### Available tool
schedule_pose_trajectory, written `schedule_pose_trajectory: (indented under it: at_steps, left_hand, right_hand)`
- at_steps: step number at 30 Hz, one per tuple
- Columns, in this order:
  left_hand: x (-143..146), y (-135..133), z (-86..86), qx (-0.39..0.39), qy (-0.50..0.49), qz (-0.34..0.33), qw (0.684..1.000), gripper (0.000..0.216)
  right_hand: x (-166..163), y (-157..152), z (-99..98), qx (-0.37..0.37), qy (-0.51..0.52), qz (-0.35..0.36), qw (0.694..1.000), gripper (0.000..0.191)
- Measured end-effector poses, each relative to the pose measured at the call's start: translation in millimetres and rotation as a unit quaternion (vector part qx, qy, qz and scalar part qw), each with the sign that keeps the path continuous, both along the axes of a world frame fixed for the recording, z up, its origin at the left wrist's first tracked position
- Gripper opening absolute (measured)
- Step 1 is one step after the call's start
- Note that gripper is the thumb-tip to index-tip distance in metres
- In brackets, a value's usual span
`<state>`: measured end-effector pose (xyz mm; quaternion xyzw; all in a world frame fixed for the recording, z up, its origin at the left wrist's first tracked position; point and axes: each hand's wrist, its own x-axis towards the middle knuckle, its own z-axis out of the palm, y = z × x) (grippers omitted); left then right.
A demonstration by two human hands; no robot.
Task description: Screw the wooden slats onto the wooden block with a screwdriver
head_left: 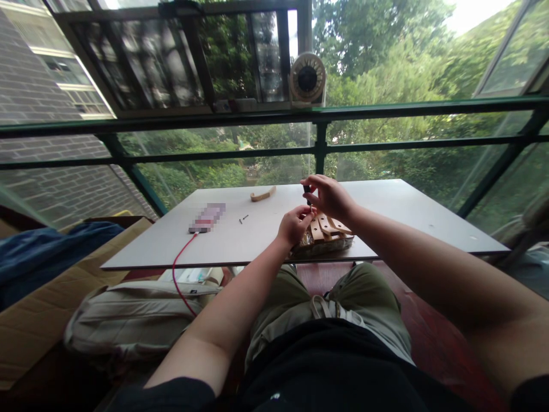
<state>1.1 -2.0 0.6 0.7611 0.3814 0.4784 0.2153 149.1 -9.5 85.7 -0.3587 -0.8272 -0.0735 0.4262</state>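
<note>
My right hand [328, 197] is closed around the black handle of a screwdriver [306, 190], which stands nearly upright with its tip pointing down. Just below, the fingers of my left hand [297, 223] pinch together near the tip; what they grip is too small to tell. Both hands are over the left part of a wooden piece with several light slats [325, 226], some with dark holes. It sits near the table's front edge, and my left hand covers part of it.
On the white table [231, 246] lie a curved wooden piece [263, 195], small screws [243, 219] and a phone [208, 218] with a red cable [174, 269]. A small fan [307, 79] stands by the railing behind. A beige backpack [128, 317] and a cardboard box [55, 280] are at the left.
</note>
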Motion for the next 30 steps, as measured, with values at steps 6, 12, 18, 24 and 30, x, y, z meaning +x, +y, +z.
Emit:
schedule_pose_trajectory:
  at_steps: [6, 12, 18, 24, 30]
  left_hand:
    - [-2, -3, 2.2, -0.006, -0.001, 0.015, 1.000, 0.020]
    - [-1, -4, 2.0, 0.000, -0.001, 0.022, 1.000, 0.015]
    - [0, -1, -0.6, 0.003, 0.006, 0.030, 1.000, 0.018]
    - [0, -2, -0.2, 0.003, 0.018, 0.033, 0.999, 0.019]
    - [0, -3, 0.4, 0.002, 0.024, 0.038, 0.999, 0.019]
  right_hand:
    - [-3, -6, -0.4, -0.001, -0.016, -0.014, 1.000, 0.028]
    - [1, -10, -1.5, -0.016, -0.041, 0.019, 0.999, 0.040]
    - [9, -12, -1.4, -0.066, -0.031, 0.055, 0.996, 0.052]
    - [4, -8, -3.8, -0.110, 0.017, 0.087, 0.990, 0.043]
    - [4, -4, -4.4, -0.111, 0.025, 0.070, 0.991, 0.038]
